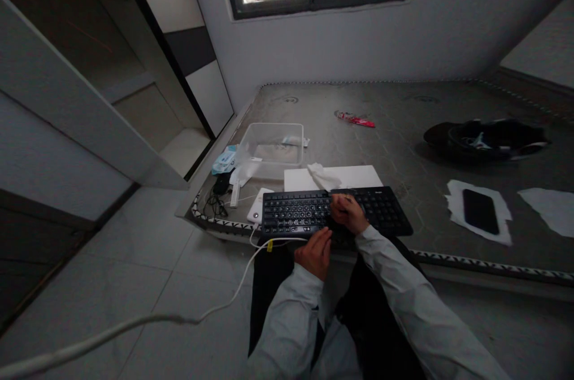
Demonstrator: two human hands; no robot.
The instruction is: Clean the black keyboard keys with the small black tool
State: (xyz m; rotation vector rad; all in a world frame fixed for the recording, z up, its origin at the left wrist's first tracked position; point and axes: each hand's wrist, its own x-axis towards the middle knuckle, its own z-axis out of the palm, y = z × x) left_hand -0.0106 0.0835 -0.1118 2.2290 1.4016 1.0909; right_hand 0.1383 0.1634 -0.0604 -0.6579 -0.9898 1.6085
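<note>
A black keyboard (296, 213) lies in front of me at the front edge of a grey mattress-like surface. Over the keys, right of its middle, my right hand (350, 214) is closed with the fingers curled in; anything in them is hidden. My left hand (314, 253) is by the keyboard's near edge, fingers bunched together and pointing toward the right hand. What it pinches, if anything, is too small to make out. Behind the keyboard are a white flat box (359, 175) and a crumpled white tissue (323, 177).
To the left stand a clear plastic bin (271, 150), a blue-white packet (225, 159) and a white power bank (259, 207). A white cable (237, 287) trails across the lower left. On the right lie a phone (481, 211) on paper, a black cap (484, 140) and a red packet (359, 120).
</note>
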